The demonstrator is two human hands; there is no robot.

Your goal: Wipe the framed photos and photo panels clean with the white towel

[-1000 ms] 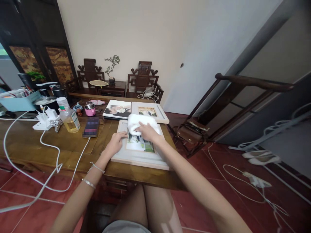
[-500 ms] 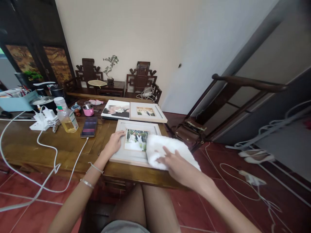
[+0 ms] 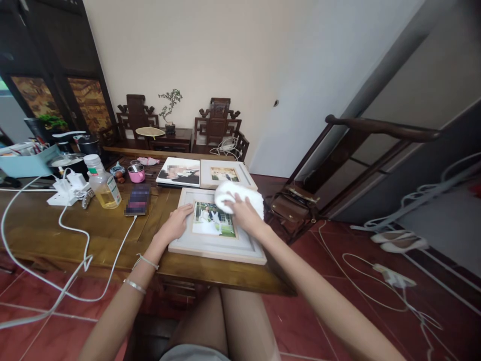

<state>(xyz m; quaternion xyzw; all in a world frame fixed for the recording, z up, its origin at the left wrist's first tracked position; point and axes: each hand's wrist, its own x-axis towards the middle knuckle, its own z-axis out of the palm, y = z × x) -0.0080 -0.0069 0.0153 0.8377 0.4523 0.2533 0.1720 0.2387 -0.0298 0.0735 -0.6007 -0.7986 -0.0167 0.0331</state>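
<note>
A pale picture frame [image 3: 218, 246] with a wedding photo lies flat on the wooden table, close to its front edge. My left hand [image 3: 176, 224] grips the frame's left side, fingers over the top of the border. In my right hand [image 3: 246, 214] is a folded white towel [image 3: 246, 193], pressed on the frame's upper right part. The towel covers the photo's top right corner and some of the far border. Just beyond lie a second pale frame [image 3: 246, 173] and a white-edged photo print or album [image 3: 179, 172], side by side.
To the left stand a phone [image 3: 137, 199] on a charging cable, a bottle of yellow liquid [image 3: 103, 183], a pink cup [image 3: 136, 173] and a white power strip [image 3: 67, 193]. A dark wooden chair [image 3: 379, 130] with a brown bag [image 3: 289, 208] is at the right.
My right hand and the towel have moved from the frame's lower right to its upper right, uncovering the lower right corner. My left hand stays on the left side.
</note>
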